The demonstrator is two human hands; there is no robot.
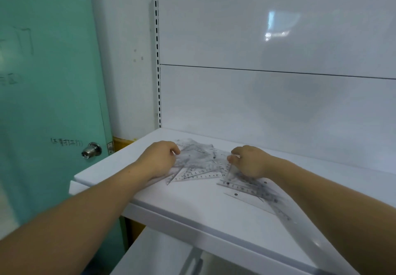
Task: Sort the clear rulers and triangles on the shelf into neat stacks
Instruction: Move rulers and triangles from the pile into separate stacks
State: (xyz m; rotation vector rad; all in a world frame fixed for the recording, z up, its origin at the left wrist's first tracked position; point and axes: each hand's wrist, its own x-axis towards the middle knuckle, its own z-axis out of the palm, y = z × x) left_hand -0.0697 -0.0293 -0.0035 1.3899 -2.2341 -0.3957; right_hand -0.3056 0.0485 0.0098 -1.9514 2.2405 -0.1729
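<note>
A loose pile of clear triangles (199, 159) lies on the white shelf (192, 206), between my two hands. My left hand (158, 159) rests on the pile's left side, its fingers curled and pinching the edge of a clear triangle. My right hand (248, 161) pinches the corner of another clear triangle (230, 168) at the pile's right side. Clear straight rulers (255, 191) lie at an angle under and in front of my right forearm, reaching toward the shelf's front edge.
The shelf's white back panel (267, 103) stands close behind the pile. A slotted upright (158, 60) marks the shelf's left end. A green door (47, 82) with a metal knob (92, 150) is at the left. A lower shelf (154, 253) shows below.
</note>
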